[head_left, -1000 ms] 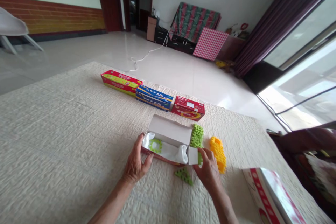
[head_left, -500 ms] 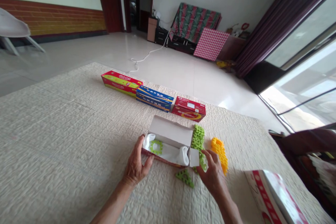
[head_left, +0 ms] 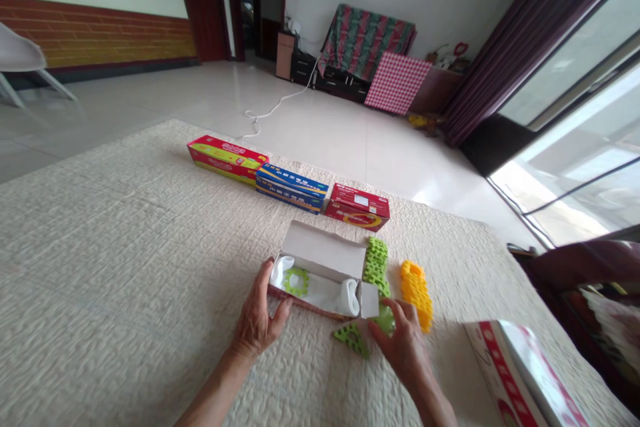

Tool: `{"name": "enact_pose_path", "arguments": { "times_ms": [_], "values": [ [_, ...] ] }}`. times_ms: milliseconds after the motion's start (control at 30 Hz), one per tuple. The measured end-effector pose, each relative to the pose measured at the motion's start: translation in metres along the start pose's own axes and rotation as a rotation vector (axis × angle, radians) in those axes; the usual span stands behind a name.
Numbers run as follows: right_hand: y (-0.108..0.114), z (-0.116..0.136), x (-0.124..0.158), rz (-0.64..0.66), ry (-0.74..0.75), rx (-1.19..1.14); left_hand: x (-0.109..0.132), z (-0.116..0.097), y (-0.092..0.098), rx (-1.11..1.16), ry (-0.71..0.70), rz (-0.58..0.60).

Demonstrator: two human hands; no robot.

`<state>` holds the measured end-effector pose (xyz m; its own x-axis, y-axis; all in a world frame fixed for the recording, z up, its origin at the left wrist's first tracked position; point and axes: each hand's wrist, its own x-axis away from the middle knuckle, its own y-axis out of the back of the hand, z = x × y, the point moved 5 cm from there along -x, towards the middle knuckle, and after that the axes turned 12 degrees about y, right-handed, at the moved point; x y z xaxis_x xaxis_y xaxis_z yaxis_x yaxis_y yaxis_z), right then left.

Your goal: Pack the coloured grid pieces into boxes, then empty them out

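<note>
My left hand (head_left: 260,310) grips the left end of an open cardboard box (head_left: 320,307), thumb along its front side. The box's lid (head_left: 325,248) is folded back and its right end flap (head_left: 369,300) sticks out. Inside lie a green notched plastic piece (head_left: 296,282) and white padding rolls (head_left: 349,297) at both ends. Beside the flap, my right hand (head_left: 404,337) has its thumb and fingers closed round a light green plastic piece (head_left: 385,319), partly hidden. Behind it stands a row of green interlocking pieces (head_left: 376,263). A green triangular piece (head_left: 351,339) lies in front.
Yellow interlocking pieces (head_left: 416,295) lie to the right. Farther back stand a red and yellow-green box (head_left: 227,159), blue boxes (head_left: 292,188) and a dark red box (head_left: 357,207). A white and red carton (head_left: 523,373) is at the lower right on the quilted cover (head_left: 125,267).
My right hand has moved slightly down and away from the flap, closing round the light green piece. My left hand keeps its grip on the box. The view has shifted slightly.
</note>
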<state>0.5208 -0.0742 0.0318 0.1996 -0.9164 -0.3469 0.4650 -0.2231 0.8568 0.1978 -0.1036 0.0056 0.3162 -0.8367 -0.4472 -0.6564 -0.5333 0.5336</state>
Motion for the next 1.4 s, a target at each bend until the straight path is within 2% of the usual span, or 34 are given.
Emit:
{"name": "enact_pose_path", "arguments": {
  "times_ms": [67, 133, 200, 233, 300, 367, 467, 600, 733, 800, 933, 1100, 1300, 1400],
  "values": [
    [0.019, 0.001, -0.008, -0.05, -0.035, 0.013, 0.0, -0.001, 0.0, 0.004, -0.002, 0.005],
    [0.042, 0.014, -0.02, -0.105, -0.054, 0.006, 0.0, -0.002, 0.001, 0.012, -0.008, 0.007],
    [0.059, 0.042, -0.039, -0.116, 0.024, -0.08, 0.0, -0.002, 0.001, 0.024, -0.012, 0.009],
    [0.062, 0.061, -0.048, -0.081, 0.095, -0.133, 0.0, -0.002, 0.001, 0.031, -0.013, 0.009],
    [0.059, 0.098, -0.065, 0.005, 0.213, -0.203, 0.0, -0.002, 0.001, 0.041, -0.012, 0.009],
    [0.045, 0.127, -0.075, 0.13, 0.26, -0.233, 0.0, -0.003, 0.001, 0.048, -0.01, 0.012],
    [0.021, 0.148, -0.078, 0.221, 0.284, -0.173, 0.0, -0.003, 0.0, 0.066, -0.003, 0.019],
    [0.005, 0.143, -0.069, 0.202, 0.279, -0.041, 0.0, -0.003, 0.0, 0.082, -0.001, 0.027],
    [0.012, 0.136, -0.062, 0.159, 0.29, -0.056, 0.0, -0.003, 0.0, 0.084, -0.002, 0.035],
    [0.015, 0.139, -0.062, 0.223, 0.312, -0.113, 0.0, -0.003, -0.001, 0.09, 0.0, 0.037],
    [0.01, 0.158, -0.066, 0.451, 0.387, -0.169, 0.001, -0.002, -0.001, 0.097, 0.001, 0.032],
    [-0.004, 0.171, -0.072, 0.557, 0.472, 0.023, 0.0, -0.004, 0.0, 0.091, -0.004, 0.03],
    [-0.012, 0.166, -0.057, 0.473, 0.72, 0.091, 0.0, -0.005, 0.001, 0.093, -0.014, 0.022],
    [-0.012, 0.16, -0.051, 0.426, 0.7, 0.103, -0.001, -0.006, 0.001, 0.086, -0.02, 0.026]
  ]
}}
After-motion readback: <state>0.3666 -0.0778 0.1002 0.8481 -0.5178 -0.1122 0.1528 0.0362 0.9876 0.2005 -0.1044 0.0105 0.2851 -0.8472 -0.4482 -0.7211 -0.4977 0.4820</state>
